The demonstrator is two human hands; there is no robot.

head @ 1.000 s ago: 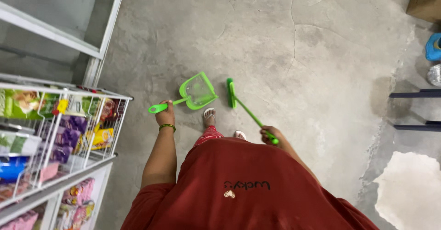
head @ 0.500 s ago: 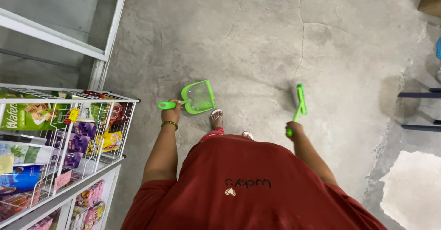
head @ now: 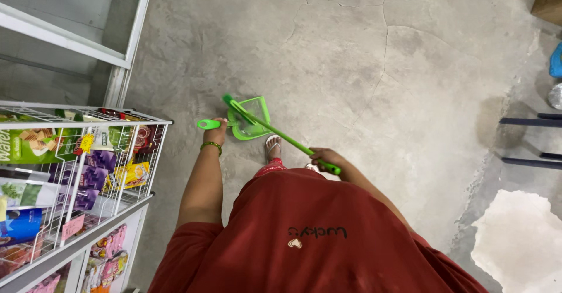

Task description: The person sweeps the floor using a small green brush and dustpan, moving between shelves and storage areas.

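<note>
Head view: my left hand (head: 218,130) gripped the green dustpan (head: 250,119) by its handle, pan held low over the cracked concrete floor (head: 363,53). My right hand (head: 323,157) clenched the green brush (head: 275,132) handle, its head lying across the pan. Wire snack rack (head: 88,152) stood at left.

brush (head: 275,132) swung left, across dustpan (head: 250,119)
</note>
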